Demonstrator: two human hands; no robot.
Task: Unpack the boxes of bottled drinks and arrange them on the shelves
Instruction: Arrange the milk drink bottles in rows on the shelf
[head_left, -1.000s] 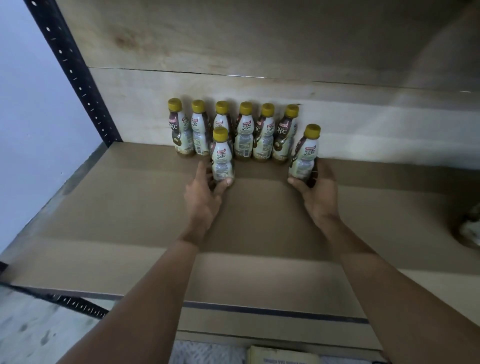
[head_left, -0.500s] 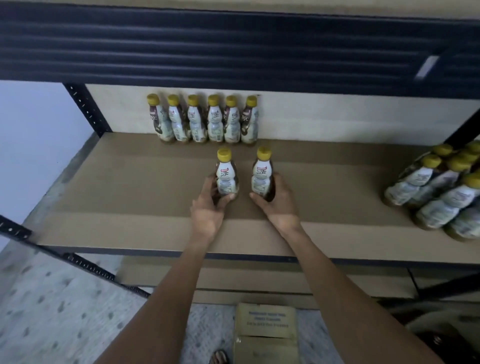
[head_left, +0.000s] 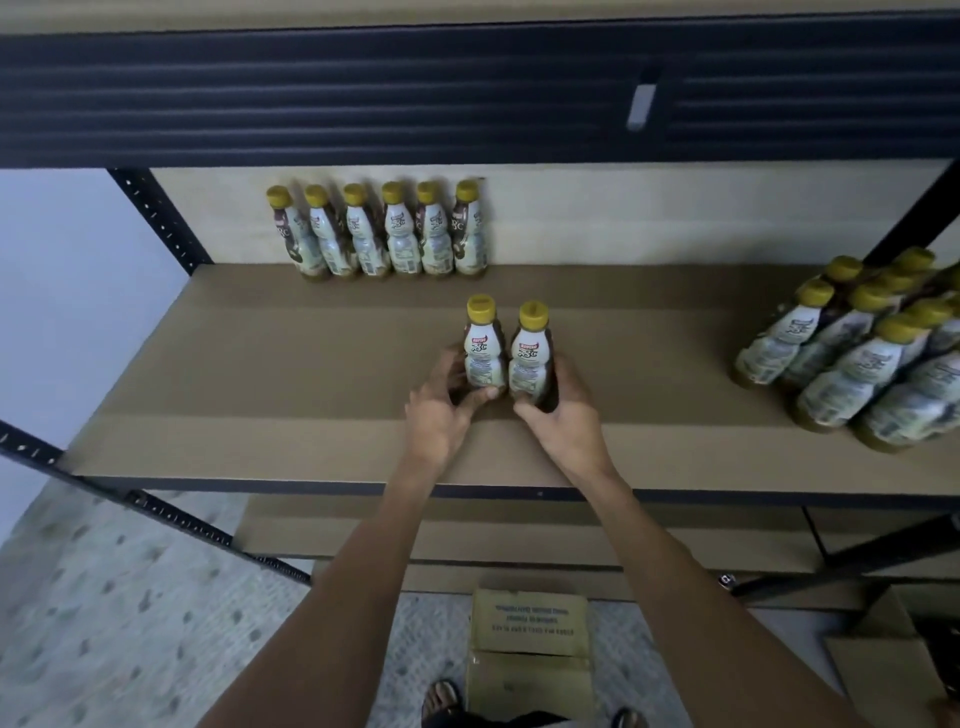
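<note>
Two yellow-capped drink bottles stand side by side on the brown shelf board (head_left: 260, 364). My left hand (head_left: 441, 410) grips the left bottle (head_left: 484, 345) at its base. My right hand (head_left: 563, 415) grips the right bottle (head_left: 530, 353) the same way. The two bottles nearly touch. A row of several matching bottles (head_left: 382, 234) stands against the shelf's back panel, to the left and behind. A cluster of several more bottles (head_left: 862, 353) stands at the right end of the shelf.
A dark metal beam of the upper shelf (head_left: 467, 93) hangs overhead. Black uprights (head_left: 161, 218) frame the rack. A closed cardboard box (head_left: 527, 649) sits on the floor by my sandalled feet, and another carton (head_left: 883, 654) is at the lower right.
Both bottles came forward from the back row toward the middle of the shelf, and the right one moved left until it stands beside the left one. The camera pulled back.
</note>
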